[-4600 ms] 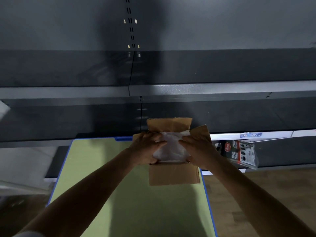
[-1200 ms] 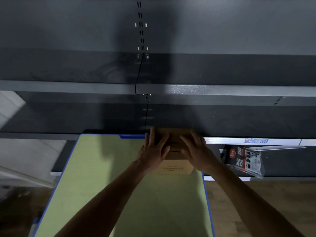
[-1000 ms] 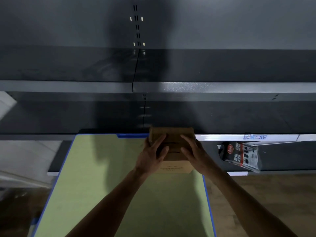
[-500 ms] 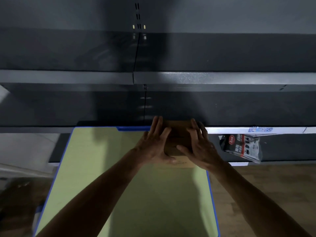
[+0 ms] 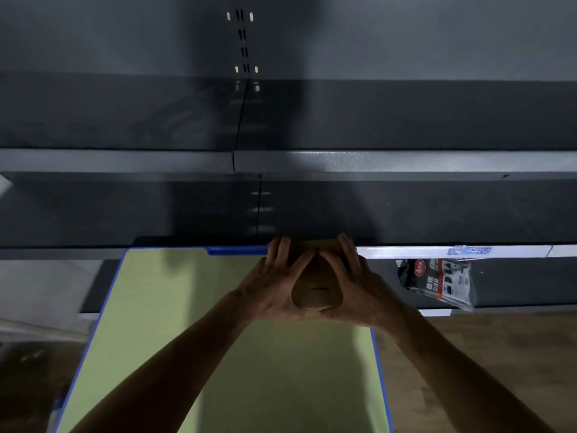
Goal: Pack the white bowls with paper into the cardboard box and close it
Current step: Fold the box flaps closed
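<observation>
**At Centre Frame: Two Flat Hands Bearing Down on the Box Top**

At the centre of the frame, on the far end of the green table [image 5: 218, 354], the cardboard box [image 5: 316, 289] lies directly beneath both hands. The left hand [image 5: 271, 285] covers its left half and the right hand [image 5: 363, 285] its right half. On each, the fingers [image 5: 279, 254] are straight and spread, laid flat and pointing toward the top of the frame. They press rather than grip, and neither hand is curled round anything. The index fingers converge at the box's far edge and the thumbs meet at its near edge. This leaves a triangular window through which the brown top shows, apparently folded flat. The white bowls and their paper cannot be seen and are presumably inside.

The relation that matters is vertical. The box is under the palms, not in front of or beside them, and sits midway between the two hands, so neither is nearer. Its long axis cannot be told, since the hands hide most of its outline. Any sealing or release would likely begin with one hand lifting while the other bears down, lest the flaps spring up.

Behind the box, across the upper frame, stands dark shelving [image 5: 374, 164]. A printed packet [image 5: 437, 282] hangs at centre right, well apart from the box.
</observation>
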`<state>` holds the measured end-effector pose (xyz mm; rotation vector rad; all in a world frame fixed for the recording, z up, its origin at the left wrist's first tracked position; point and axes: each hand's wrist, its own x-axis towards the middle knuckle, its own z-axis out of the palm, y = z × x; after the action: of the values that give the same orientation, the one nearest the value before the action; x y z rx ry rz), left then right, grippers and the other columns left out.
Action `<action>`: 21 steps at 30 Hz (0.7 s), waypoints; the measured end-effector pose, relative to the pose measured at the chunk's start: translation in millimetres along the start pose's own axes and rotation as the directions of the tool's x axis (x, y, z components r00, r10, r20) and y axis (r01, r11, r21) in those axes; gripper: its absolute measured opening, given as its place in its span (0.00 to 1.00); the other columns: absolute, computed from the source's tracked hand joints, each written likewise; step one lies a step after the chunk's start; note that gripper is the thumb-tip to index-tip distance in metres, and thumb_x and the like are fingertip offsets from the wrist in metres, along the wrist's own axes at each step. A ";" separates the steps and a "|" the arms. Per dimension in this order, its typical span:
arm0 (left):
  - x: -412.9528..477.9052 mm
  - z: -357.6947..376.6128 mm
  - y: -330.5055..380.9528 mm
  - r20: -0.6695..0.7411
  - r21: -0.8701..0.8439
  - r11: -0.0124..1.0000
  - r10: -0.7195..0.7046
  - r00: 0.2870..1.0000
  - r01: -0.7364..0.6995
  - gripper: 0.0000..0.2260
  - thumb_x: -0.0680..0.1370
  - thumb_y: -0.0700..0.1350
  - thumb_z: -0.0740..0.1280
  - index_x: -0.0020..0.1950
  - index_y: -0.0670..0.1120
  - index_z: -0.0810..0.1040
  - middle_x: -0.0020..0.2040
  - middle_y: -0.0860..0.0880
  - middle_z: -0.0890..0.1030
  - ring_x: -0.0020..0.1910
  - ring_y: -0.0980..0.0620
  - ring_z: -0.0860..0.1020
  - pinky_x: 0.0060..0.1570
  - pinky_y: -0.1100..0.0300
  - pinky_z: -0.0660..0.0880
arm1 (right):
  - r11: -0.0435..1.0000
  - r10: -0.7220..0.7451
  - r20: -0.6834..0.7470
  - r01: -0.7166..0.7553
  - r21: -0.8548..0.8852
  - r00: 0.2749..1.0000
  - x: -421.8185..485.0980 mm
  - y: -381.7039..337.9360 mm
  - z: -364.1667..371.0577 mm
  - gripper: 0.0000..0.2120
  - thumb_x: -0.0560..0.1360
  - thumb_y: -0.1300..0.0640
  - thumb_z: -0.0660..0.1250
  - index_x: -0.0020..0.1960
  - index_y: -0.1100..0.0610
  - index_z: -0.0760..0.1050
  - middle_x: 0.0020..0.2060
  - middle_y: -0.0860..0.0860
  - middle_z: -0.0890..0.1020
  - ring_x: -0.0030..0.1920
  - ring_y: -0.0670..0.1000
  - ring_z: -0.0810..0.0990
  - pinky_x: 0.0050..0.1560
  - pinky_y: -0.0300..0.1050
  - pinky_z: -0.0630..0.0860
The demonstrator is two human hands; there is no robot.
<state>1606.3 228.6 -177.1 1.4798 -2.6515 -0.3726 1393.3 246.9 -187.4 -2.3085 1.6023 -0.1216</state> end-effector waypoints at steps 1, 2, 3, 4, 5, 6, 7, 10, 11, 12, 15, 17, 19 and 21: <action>-3.7 2.8 1.7 0.007 -0.001 1.000 -0.005 1.000 0.005 0.51 0.59 0.76 0.67 0.76 0.57 0.53 0.70 0.43 0.58 0.69 0.42 0.60 0.60 0.45 0.75 | 1.000 0.007 0.007 -0.007 0.008 1.000 -4.4 -0.5 0.8 0.51 0.57 0.26 0.61 0.75 0.41 0.48 0.77 0.51 0.37 0.70 0.61 0.66 0.50 0.56 0.79; -4.9 3.5 3.1 0.027 -0.005 1.000 -0.013 1.000 0.013 0.51 0.60 0.76 0.67 0.76 0.57 0.52 0.71 0.42 0.56 0.71 0.41 0.59 0.61 0.44 0.75 | 1.000 0.009 0.011 -0.010 0.011 1.000 -5.6 -0.8 -0.6 0.51 0.57 0.26 0.61 0.75 0.41 0.49 0.77 0.50 0.36 0.69 0.61 0.68 0.49 0.56 0.79; -3.5 3.0 3.4 0.058 -0.009 1.000 -0.024 0.998 0.025 0.52 0.60 0.76 0.67 0.76 0.58 0.50 0.72 0.41 0.54 0.72 0.39 0.56 0.63 0.42 0.73 | 1.000 0.011 0.018 -0.011 0.001 1.000 -4.7 -0.4 -2.6 0.51 0.57 0.26 0.61 0.75 0.42 0.49 0.77 0.51 0.36 0.67 0.62 0.69 0.49 0.56 0.79; -1.6 1.3 3.5 0.107 -0.008 0.999 -0.040 0.994 0.041 0.53 0.60 0.75 0.68 0.77 0.58 0.47 0.75 0.42 0.49 0.74 0.38 0.52 0.67 0.41 0.69 | 1.000 0.015 0.031 -0.015 -0.018 0.999 -2.3 -0.2 -4.8 0.52 0.56 0.26 0.62 0.75 0.42 0.49 0.77 0.51 0.36 0.66 0.62 0.70 0.49 0.56 0.79; 1.1 -1.0 2.9 0.163 -0.006 0.998 -0.056 0.985 0.058 0.54 0.61 0.73 0.70 0.77 0.59 0.45 0.76 0.43 0.45 0.75 0.37 0.47 0.70 0.41 0.65 | 0.999 0.022 0.048 -0.020 -0.034 0.999 0.9 0.5 -5.9 0.53 0.56 0.26 0.64 0.75 0.42 0.49 0.77 0.52 0.35 0.65 0.62 0.71 0.49 0.55 0.78; 3.5 -3.3 2.4 0.205 0.002 0.998 -0.065 0.976 0.066 0.55 0.61 0.72 0.71 0.77 0.59 0.42 0.77 0.43 0.41 0.76 0.37 0.44 0.71 0.41 0.62 | 0.999 0.023 0.058 -0.020 -0.051 0.998 3.8 1.3 -6.8 0.53 0.57 0.27 0.65 0.75 0.42 0.48 0.77 0.52 0.35 0.64 0.63 0.72 0.49 0.55 0.78; 4.8 -4.9 2.7 0.218 0.017 0.998 -0.065 0.974 0.063 0.55 0.60 0.71 0.72 0.76 0.60 0.42 0.76 0.44 0.41 0.75 0.37 0.44 0.71 0.41 0.62 | 0.998 0.018 0.064 -0.014 -0.067 0.998 4.9 1.9 -6.5 0.54 0.57 0.27 0.66 0.76 0.42 0.47 0.77 0.53 0.34 0.63 0.63 0.73 0.49 0.55 0.78; 2.9 -2.5 5.2 0.153 0.050 0.998 -0.047 0.987 0.040 0.56 0.58 0.70 0.73 0.76 0.58 0.43 0.73 0.43 0.49 0.73 0.40 0.51 0.67 0.43 0.69 | 0.995 0.006 0.070 0.000 -0.096 0.998 1.8 3.1 -4.9 0.56 0.56 0.25 0.65 0.76 0.43 0.46 0.77 0.54 0.37 0.58 0.64 0.77 0.46 0.54 0.79; 1.8 -1.5 5.8 0.134 0.054 0.998 -0.039 0.990 0.032 0.56 0.58 0.70 0.73 0.76 0.57 0.44 0.72 0.43 0.52 0.72 0.40 0.53 0.65 0.43 0.71 | 0.995 0.005 0.069 0.002 -0.104 0.998 1.2 2.8 -5.4 0.56 0.56 0.26 0.65 0.76 0.43 0.46 0.77 0.55 0.39 0.56 0.64 0.77 0.46 0.54 0.79; 1.1 -1.2 6.1 0.123 0.058 0.998 -0.033 0.992 0.026 0.56 0.58 0.71 0.73 0.76 0.56 0.45 0.71 0.43 0.53 0.71 0.41 0.55 0.64 0.43 0.71 | 0.993 -0.002 0.065 0.009 -0.119 0.998 1.0 2.0 -6.8 0.55 0.57 0.27 0.66 0.76 0.43 0.47 0.77 0.55 0.42 0.56 0.64 0.77 0.45 0.54 0.79; 1.2 -2.4 2.9 0.119 0.063 0.998 -0.020 0.993 0.013 0.56 0.57 0.72 0.71 0.77 0.55 0.47 0.69 0.43 0.56 0.68 0.42 0.58 0.62 0.44 0.73 | 0.981 -0.027 0.065 0.039 -0.191 0.997 4.0 0.9 -12.5 0.54 0.57 0.29 0.69 0.76 0.45 0.50 0.75 0.57 0.49 0.67 0.65 0.67 0.45 0.56 0.80; 0.5 -3.3 1.2 0.110 0.064 0.998 -0.009 0.994 0.002 0.56 0.57 0.72 0.70 0.77 0.54 0.48 0.68 0.43 0.58 0.67 0.42 0.60 0.60 0.44 0.74 | 0.979 -0.027 0.104 0.048 -0.200 0.994 5.1 1.9 -14.8 0.56 0.57 0.30 0.70 0.77 0.45 0.47 0.76 0.58 0.45 0.74 0.64 0.54 0.52 0.58 0.79; -0.5 -3.4 1.6 0.102 0.065 0.998 -0.007 0.995 0.001 0.56 0.57 0.71 0.71 0.77 0.53 0.48 0.67 0.43 0.58 0.66 0.42 0.61 0.59 0.45 0.75 | 0.983 -0.023 0.145 0.049 -0.177 0.989 5.4 4.3 -15.9 0.58 0.59 0.31 0.71 0.77 0.43 0.40 0.76 0.57 0.36 0.74 0.63 0.57 0.55 0.58 0.77; -1.7 -4.3 4.5 0.095 0.060 0.998 -0.009 0.995 0.003 0.55 0.58 0.69 0.72 0.77 0.54 0.48 0.67 0.44 0.59 0.66 0.43 0.61 0.57 0.45 0.76 | 0.985 -0.027 0.148 0.051 -0.164 0.989 4.5 5.7 -16.7 0.59 0.60 0.33 0.72 0.77 0.41 0.37 0.76 0.55 0.35 0.68 0.62 0.69 0.53 0.55 0.77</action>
<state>1604.3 231.6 -171.8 1.5240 -2.7560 -0.3770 1385.6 237.3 -174.0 -2.4119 1.5476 0.1750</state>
